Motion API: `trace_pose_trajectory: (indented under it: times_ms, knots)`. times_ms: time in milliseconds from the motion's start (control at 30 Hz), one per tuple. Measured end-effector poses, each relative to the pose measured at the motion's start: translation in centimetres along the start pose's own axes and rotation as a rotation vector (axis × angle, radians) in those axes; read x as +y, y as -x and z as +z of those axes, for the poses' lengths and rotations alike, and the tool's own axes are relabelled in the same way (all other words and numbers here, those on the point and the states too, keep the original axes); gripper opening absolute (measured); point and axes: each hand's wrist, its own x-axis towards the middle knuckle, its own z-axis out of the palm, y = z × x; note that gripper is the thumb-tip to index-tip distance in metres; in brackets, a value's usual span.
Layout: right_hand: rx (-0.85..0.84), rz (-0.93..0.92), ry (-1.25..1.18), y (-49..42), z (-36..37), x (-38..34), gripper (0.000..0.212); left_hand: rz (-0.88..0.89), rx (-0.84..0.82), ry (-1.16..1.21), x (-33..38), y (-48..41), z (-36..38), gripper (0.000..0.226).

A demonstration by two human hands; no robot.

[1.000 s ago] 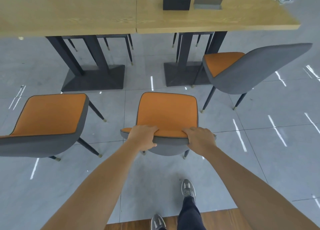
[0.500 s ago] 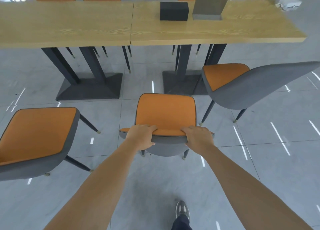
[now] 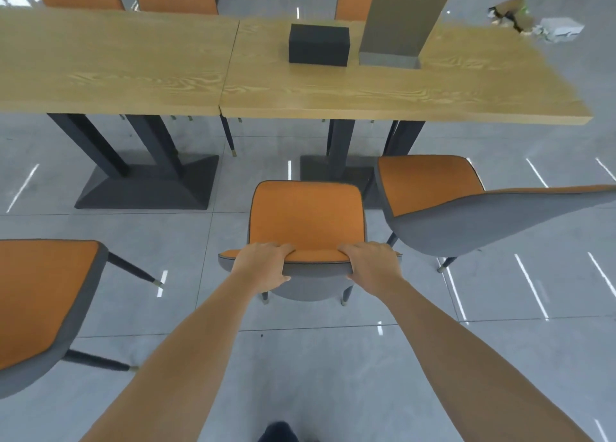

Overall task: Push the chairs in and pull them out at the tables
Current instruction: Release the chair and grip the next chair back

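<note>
At the far left a chair (image 3: 43,305) stands pulled out on the grey floor (image 3: 333,358), well clear of the left bench (image 3: 110,61). In the middle, the left hand (image 3: 263,266) is clamped on the backrest top of the centre chair (image 3: 306,218), fingers over the front, thumb behind. The right hand (image 3: 373,265) grips the same edge likewise. This chair faces the right bench (image 3: 400,88), its seat short of the bench edge. A black box (image 3: 319,44) sits on that bench. Just right, another chair (image 3: 466,211) stands angled.
</note>
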Motion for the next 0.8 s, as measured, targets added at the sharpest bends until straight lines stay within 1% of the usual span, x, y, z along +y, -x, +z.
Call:
trace_pose_trajectory:
  times_ms: [100,200,400,667,800]
  knots:
    - [-0.004,0.011,-0.003,-3.5,-1.0,1.7,0.039,-0.008,-0.001,0.007,-0.6,-3.8,-1.5,0.051]
    - [-0.003,0.015,0.011,-4.7,-1.5,2.1,0.04,-0.008,0.005,0.012,-0.9,-5.0,-1.9,0.053]
    - [-0.028,0.053,0.021,-9.8,-3.2,4.0,0.05,0.008,0.004,0.015,-2.4,-10.2,-3.8,0.052]
    - [-0.036,0.068,0.044,-13.7,-4.6,5.5,0.056,0.016,0.019,0.038,-3.3,-14.1,-5.3,0.053]
    - [-0.045,0.029,0.039,-14.9,-4.2,4.2,0.052,-0.005,-0.002,0.031,-5.3,-14.5,-5.5,0.055]
